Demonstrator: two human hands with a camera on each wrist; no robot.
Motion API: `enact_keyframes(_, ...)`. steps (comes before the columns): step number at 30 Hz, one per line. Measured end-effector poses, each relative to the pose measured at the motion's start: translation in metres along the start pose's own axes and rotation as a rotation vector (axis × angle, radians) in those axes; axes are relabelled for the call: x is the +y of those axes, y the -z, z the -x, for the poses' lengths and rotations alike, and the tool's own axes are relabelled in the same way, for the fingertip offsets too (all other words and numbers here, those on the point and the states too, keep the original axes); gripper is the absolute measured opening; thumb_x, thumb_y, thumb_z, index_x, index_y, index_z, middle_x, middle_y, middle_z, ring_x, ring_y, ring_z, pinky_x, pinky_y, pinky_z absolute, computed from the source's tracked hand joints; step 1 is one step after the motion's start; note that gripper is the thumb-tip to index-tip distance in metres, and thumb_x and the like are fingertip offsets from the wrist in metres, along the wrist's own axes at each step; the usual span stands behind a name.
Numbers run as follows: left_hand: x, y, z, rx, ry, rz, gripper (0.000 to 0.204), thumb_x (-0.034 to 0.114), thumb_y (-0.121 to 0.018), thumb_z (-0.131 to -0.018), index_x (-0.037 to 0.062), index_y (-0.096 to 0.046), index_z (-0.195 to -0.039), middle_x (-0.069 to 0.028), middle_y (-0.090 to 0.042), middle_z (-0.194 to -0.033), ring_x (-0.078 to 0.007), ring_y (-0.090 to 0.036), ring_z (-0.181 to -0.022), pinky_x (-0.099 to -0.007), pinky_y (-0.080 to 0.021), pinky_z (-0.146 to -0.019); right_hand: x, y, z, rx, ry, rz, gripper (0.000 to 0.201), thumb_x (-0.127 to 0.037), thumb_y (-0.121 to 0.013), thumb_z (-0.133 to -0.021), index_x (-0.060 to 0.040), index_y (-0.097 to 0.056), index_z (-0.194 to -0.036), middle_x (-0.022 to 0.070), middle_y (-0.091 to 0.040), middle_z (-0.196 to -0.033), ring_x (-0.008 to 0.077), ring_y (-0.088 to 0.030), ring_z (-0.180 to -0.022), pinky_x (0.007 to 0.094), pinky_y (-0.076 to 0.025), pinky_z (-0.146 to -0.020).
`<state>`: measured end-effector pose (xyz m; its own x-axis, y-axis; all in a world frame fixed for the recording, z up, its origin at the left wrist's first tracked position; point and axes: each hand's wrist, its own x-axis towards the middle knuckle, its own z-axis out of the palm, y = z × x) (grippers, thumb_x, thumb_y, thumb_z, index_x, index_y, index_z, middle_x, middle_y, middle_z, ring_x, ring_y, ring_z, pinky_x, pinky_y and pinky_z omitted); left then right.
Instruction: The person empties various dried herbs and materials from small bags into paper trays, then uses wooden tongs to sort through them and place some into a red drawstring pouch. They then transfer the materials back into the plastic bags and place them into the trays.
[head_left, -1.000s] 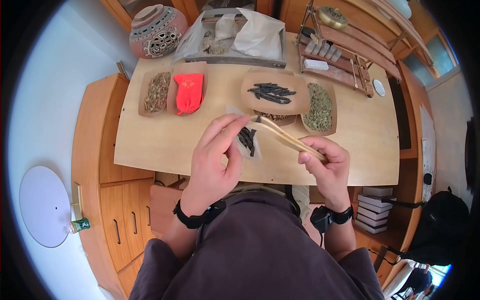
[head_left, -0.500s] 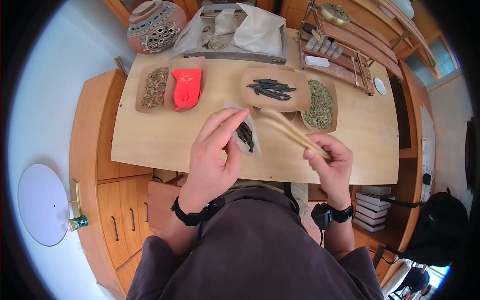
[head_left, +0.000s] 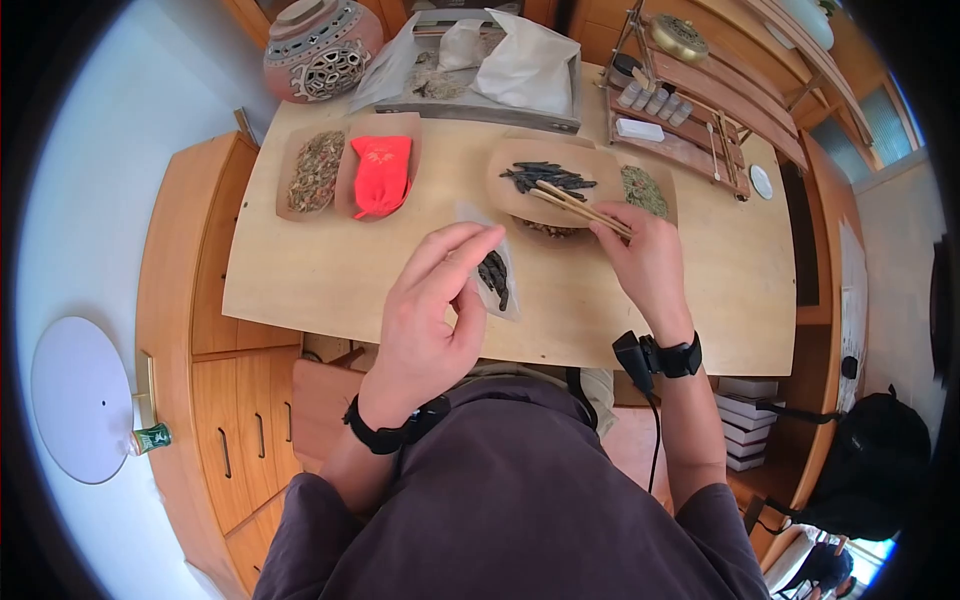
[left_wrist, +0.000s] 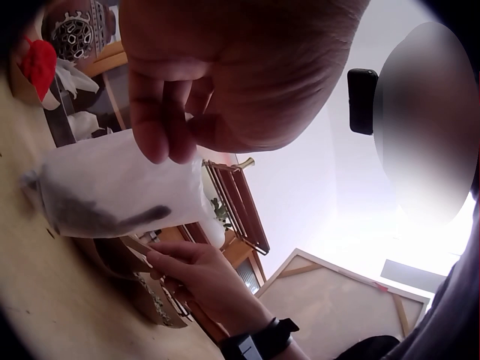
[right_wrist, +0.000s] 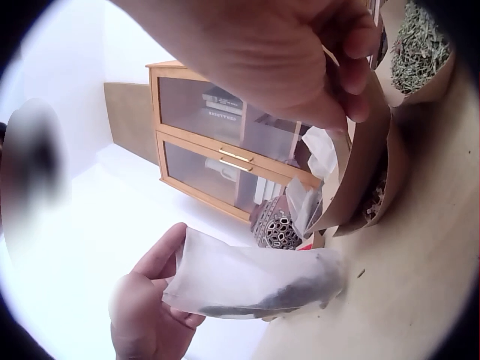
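My left hand [head_left: 432,300] pinches the top of a small translucent white pouch [left_wrist: 105,176] between thumb and fingers. Dark strips [head_left: 492,278] lie inside it, showing through its side in both wrist views. With my right hand [head_left: 645,258] I grip a pair of bamboo tweezers [head_left: 578,205]. Their tips reach over the brown paper tray [head_left: 508,203], right at the near edge of a pile of black, dried strips [head_left: 548,178]. That tray rests on top of another one holding brown bits [head_left: 550,230].
To the right is a tray of dried green herb [head_left: 645,190], partly behind my right hand. Further left stand a tray of mixed dried herbs [head_left: 316,170] and one with a red pouch [head_left: 382,175]. A grey box [head_left: 480,115], a pierced pot [head_left: 322,50] and a wooden rack [head_left: 680,125] line the back.
My right hand has moved forward with the tweezers, from beside the pouch's mouth to the black strips on the tray. A dark piece at the tweezers' tips earlier is gone. My left hand stays put.
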<state>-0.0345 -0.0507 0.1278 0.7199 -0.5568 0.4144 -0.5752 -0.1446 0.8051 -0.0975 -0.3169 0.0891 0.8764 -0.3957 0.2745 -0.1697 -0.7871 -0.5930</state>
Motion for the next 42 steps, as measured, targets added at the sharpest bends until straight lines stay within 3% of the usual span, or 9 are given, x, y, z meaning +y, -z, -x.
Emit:
enact_keyframes(3,-0.002,0.002,0.0,0.013,-0.023,-0.009,0.055,-0.017,-0.053,-0.086,0.0001,-0.065,-0.136,-0.0139,-0.064,-0.129,-0.0223,-0.066,-0.09,-0.0298,-0.053,-0.075,-0.008,0.0,-0.002,-0.019,-0.028,0.073,0.022,-0.023,-0.077,-0.092,-0.0102,-0.08,-0.109,0.0162,-0.076,-0.09,0.0344,-0.071,-0.074,0.0421,-0.056,-0.07)
enact_keyframes(6,-0.001,0.004,0.001,-0.008,0.022,-0.006,0.051,-0.016,-0.052,-0.089,0.0003,-0.067,-0.135,-0.0138,-0.064,-0.133,-0.018,-0.067,-0.101,-0.0262,-0.054,-0.075,-0.009,0.003,-0.001,0.004,0.018,0.076,0.021,-0.021,-0.076,-0.092,-0.0096,-0.08,-0.109,0.0165,-0.075,-0.09,0.0351,-0.071,-0.075,0.0411,-0.056,-0.07)
enact_keyframes(12,-0.004,0.003,0.0,-0.008,0.005,-0.003,0.052,-0.016,-0.052,-0.089,0.0003,-0.067,-0.135,-0.014,-0.064,-0.132,-0.0179,-0.067,-0.099,-0.0263,-0.054,-0.074,0.001,0.008,0.009,0.012,-0.086,-0.145,0.023,-0.014,-0.076,-0.093,-0.0023,-0.078,-0.112,0.0199,-0.077,-0.097,0.0331,-0.075,-0.081,0.0354,-0.057,-0.074)
enact_keyframes(18,-0.002,0.002,-0.002,-0.018,0.02,0.001,0.052,-0.016,-0.052,-0.089,0.0003,-0.067,-0.136,-0.0138,-0.064,-0.132,-0.0173,-0.066,-0.098,-0.0258,-0.054,-0.074,-0.001,0.017,0.021,0.048,-0.196,-0.392,0.023,-0.011,-0.077,-0.095,0.0045,-0.077,-0.112,0.0134,-0.08,-0.094,0.0151,-0.072,-0.08,0.0294,-0.055,-0.074)
enact_keyframes(21,-0.004,0.002,-0.002,0.002,-0.013,-0.012,0.052,-0.016,-0.053,-0.089,0.0004,-0.067,-0.136,-0.0136,-0.064,-0.132,-0.0166,-0.066,-0.098,-0.0257,-0.053,-0.073,-0.022,0.049,0.032,-0.117,-0.371,-0.62,0.021,-0.008,-0.078,-0.095,0.005,-0.078,-0.113,0.0067,-0.077,-0.091,0.0083,-0.067,-0.082,0.0249,-0.054,-0.074)
enact_keyframes(24,-0.002,0.001,-0.003,-0.005,0.019,0.013,0.051,-0.016,-0.053,-0.089,-0.0002,-0.067,-0.136,-0.0138,-0.064,-0.132,-0.0167,-0.066,-0.098,-0.0257,-0.053,-0.073,-0.036,0.065,0.049,-0.153,-0.352,-0.8,0.022,-0.004,-0.079,-0.094,0.0038,-0.078,-0.114,0.004,-0.076,-0.091,0.0063,-0.067,-0.081,0.0223,-0.053,-0.074)
enact_keyframes(30,-0.005,-0.008,-0.005,0.006,-0.03,0.026,0.051,-0.016,-0.053,-0.089,-0.0015,-0.066,-0.136,-0.0141,-0.064,-0.134,-0.0169,-0.066,-0.098,-0.0253,-0.054,-0.074,-0.049,0.051,0.067,-0.222,-0.337,-0.821,0.024,-0.003,-0.081,-0.092,0.0032,-0.078,-0.115,0.0033,-0.077,-0.094,0.0061,-0.067,-0.083,0.0222,-0.055,-0.077)
enact_keyframes(34,-0.002,-0.005,-0.006,-0.015,0.005,0.015,0.051,-0.016,-0.052,-0.089,-0.0007,-0.066,-0.136,-0.0139,-0.064,-0.134,-0.0169,-0.066,-0.099,-0.0254,-0.054,-0.074,-0.048,0.044,0.073,-0.176,-0.321,-0.788,0.024,-0.004,-0.081,-0.093,0.0024,-0.078,-0.116,0.0037,-0.079,-0.098,0.0051,-0.068,-0.088,0.0214,-0.054,-0.079)
enact_keyframes(42,-0.003,-0.007,-0.005,-0.015,-0.007,-0.005,0.052,-0.015,-0.052,-0.09,0.0011,-0.067,-0.136,-0.0138,-0.064,-0.134,-0.0172,-0.066,-0.099,-0.0258,-0.054,-0.075,-0.055,0.046,0.074,-0.09,-0.067,-0.34,0.025,-0.004,-0.081,-0.09,-0.0044,-0.08,-0.114,0.0062,-0.076,-0.09,0.0084,-0.063,-0.073,0.0236,-0.05,-0.063)
